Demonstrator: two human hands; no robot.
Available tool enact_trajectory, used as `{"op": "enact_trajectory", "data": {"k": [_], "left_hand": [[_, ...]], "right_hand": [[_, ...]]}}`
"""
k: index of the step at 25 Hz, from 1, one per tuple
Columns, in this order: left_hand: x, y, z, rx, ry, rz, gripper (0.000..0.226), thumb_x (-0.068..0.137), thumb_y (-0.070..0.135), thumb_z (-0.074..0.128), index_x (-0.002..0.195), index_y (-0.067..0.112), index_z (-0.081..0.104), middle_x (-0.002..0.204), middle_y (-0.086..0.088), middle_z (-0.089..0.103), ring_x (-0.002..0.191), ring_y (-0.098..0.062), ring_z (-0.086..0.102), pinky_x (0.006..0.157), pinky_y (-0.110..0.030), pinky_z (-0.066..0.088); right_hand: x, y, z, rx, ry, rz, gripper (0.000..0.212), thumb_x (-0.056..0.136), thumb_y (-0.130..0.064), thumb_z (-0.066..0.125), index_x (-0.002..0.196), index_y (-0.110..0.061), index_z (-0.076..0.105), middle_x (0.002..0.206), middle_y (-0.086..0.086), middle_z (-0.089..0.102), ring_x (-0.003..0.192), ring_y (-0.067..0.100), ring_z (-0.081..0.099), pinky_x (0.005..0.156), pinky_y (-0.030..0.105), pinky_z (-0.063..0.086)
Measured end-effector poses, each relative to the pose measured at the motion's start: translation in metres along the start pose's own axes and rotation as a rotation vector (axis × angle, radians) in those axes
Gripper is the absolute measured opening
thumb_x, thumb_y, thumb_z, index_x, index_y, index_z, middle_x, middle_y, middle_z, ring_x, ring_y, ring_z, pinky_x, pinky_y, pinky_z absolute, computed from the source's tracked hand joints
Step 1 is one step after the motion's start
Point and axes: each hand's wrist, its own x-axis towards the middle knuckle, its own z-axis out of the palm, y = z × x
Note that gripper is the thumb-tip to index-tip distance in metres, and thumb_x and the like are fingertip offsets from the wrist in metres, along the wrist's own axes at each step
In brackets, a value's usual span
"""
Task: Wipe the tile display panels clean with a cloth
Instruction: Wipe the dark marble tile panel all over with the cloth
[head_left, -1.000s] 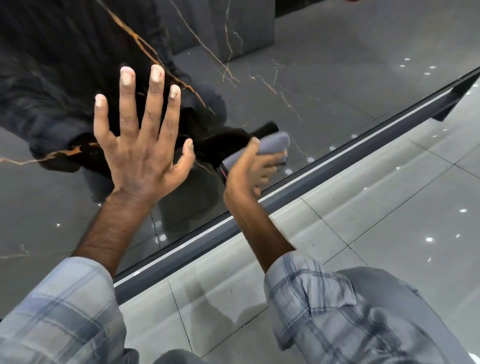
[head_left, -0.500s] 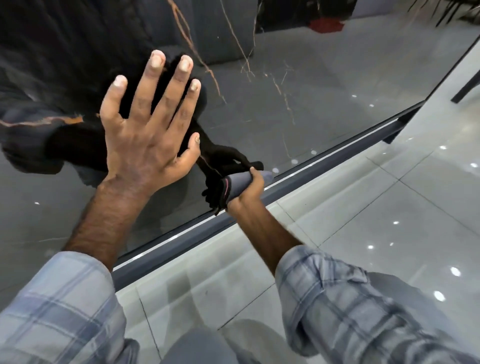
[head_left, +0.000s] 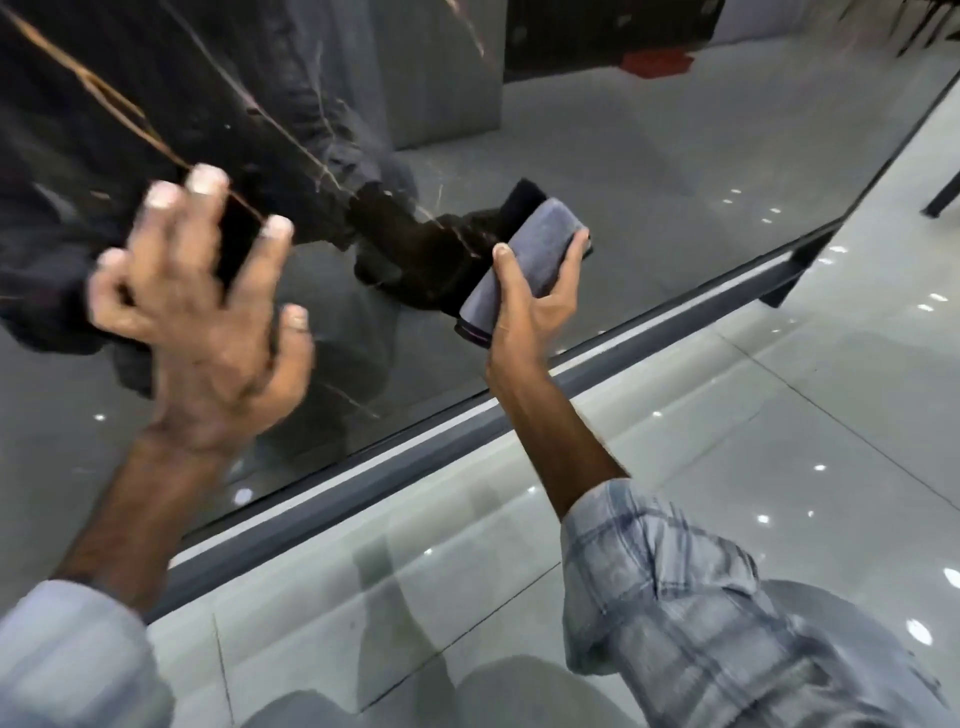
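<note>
A glossy dark tile display panel (head_left: 623, 171) with thin gold veins fills the upper half of the view and mirrors my arms. My right hand (head_left: 535, 306) grips a folded grey cloth (head_left: 524, 260) and holds it against the lower part of the panel, just above the frame. My left hand (head_left: 208, 317) is blurred, fingers spread and slightly curled, at the panel's left part; I cannot tell whether it touches the surface.
A dark metal frame rail (head_left: 467, 431) runs diagonally along the panel's bottom edge. Below it lies a shiny light tiled floor (head_left: 779, 441) with ceiling-light reflections. A dark furniture leg (head_left: 943, 200) stands at the far right.
My right hand has moved the cloth up and right from the frame rail onto the panel. My left hand has loosened from a flat press, fingers now curling, and is blurred by motion.
</note>
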Motion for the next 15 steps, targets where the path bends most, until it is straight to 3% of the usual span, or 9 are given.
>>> {"op": "enact_trajectory", "data": {"k": [2,3,5,9,13,15], "left_hand": [[0.012,0.064,0.017,0.093,0.017,-0.029,0.063,0.098,0.045,0.05,0.157,0.024,0.044,0.172,-0.008,0.022,0.155,-0.03,0.021,0.114,-0.049,0.02],[0.025,0.093,0.027,0.139,-0.003,-0.021,0.063,0.097,0.046,0.053,0.155,0.023,0.046,0.17,-0.012,0.026,0.154,-0.03,0.023,0.112,-0.047,0.02],[0.05,0.128,0.049,0.2,-0.083,-0.045,0.064,0.096,0.046,0.055,0.156,0.022,0.046,0.168,-0.016,0.03,0.152,-0.033,0.023,0.111,-0.049,0.021],[0.071,0.154,0.073,0.305,-0.14,-0.137,0.068,0.098,0.048,0.053,0.16,0.023,0.04,0.169,-0.019,0.026,0.153,-0.04,0.015,0.11,-0.053,0.021],[0.068,0.154,0.08,0.453,-0.241,-0.142,0.084,0.098,0.053,0.052,0.167,0.028,0.012,0.168,-0.021,0.018,0.151,-0.048,0.008,0.12,-0.049,0.002],[0.066,0.156,0.073,0.487,-0.278,-0.151,0.081,0.099,0.05,0.052,0.167,0.027,0.015,0.168,-0.02,0.017,0.152,-0.047,0.007,0.119,-0.05,0.005]], "right_hand": [[0.017,-0.002,-0.005,-0.042,-0.049,-0.136,0.101,0.075,-0.047,0.083,0.161,-0.041,0.029,0.168,-0.004,0.032,0.149,0.019,0.039,0.121,0.052,0.038],[0.022,-0.006,-0.009,-0.08,-0.072,-0.215,0.099,0.077,-0.041,0.083,0.161,-0.038,0.031,0.169,-0.002,0.029,0.15,0.016,0.034,0.123,0.05,0.034],[0.035,-0.013,-0.018,-0.198,-0.102,-0.353,0.093,0.081,-0.034,0.083,0.16,-0.031,0.035,0.17,0.004,0.027,0.147,0.016,0.031,0.122,0.047,0.03],[0.07,-0.027,-0.031,-0.379,-0.19,-0.689,0.078,0.082,-0.034,0.082,0.152,-0.018,0.051,0.164,0.021,0.034,0.14,0.036,0.041,0.109,0.061,0.038],[0.096,-0.021,-0.037,-0.458,-0.25,-0.903,0.066,0.084,-0.031,0.081,0.146,-0.029,0.058,0.159,0.021,0.043,0.141,0.036,0.046,0.107,0.06,0.033],[0.098,-0.009,-0.038,-0.503,-0.287,-0.914,0.069,0.086,-0.032,0.078,0.148,-0.036,0.049,0.16,0.017,0.041,0.144,0.034,0.043,0.109,0.058,0.03]]}}
